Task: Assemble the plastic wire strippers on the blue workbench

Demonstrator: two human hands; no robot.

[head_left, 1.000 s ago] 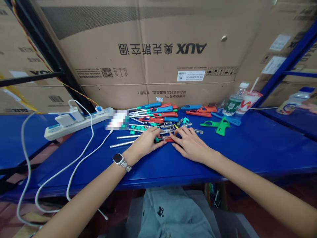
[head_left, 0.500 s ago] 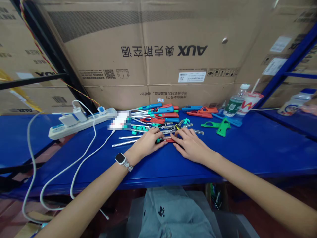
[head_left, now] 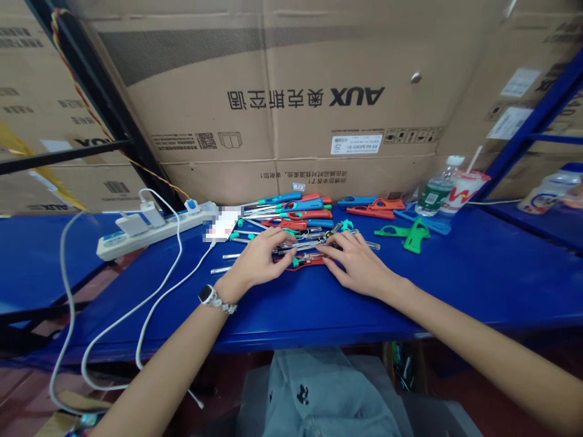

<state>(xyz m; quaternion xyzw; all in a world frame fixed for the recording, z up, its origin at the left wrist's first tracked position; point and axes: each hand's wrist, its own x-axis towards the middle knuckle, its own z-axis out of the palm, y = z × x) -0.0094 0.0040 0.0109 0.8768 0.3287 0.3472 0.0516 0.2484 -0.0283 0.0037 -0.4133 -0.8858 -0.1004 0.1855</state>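
On the blue tabletop, my left hand (head_left: pixel 259 258) has its thumb and fingers apart, over metal rods and beside a red lighter casing (head_left: pixel 310 260) with a small green part on it. My right hand (head_left: pixel 357 261) is bent around the casing's right end, fingertips close together; what they pinch, if anything, is too small to make out. Just behind the hands lie metal tubes and small teal parts (head_left: pixel 347 225). Further back is a pile of lighters with red and blue handles (head_left: pixel 306 205). Green casings (head_left: pixel 415 235) lie to the right.
A white power strip (head_left: pixel 170 227) with plugs and cables runs along the left. At the back right stand a water bottle (head_left: pixel 435 193) and a red-and-white cup (head_left: pixel 461 193) with a straw. A large cardboard box (head_left: pixel 291 60) rises behind the table.
My left hand has moved away from the casing to the left and its thumb and fingers have parted. My right hand stays near the casing. The view has shifted slightly.
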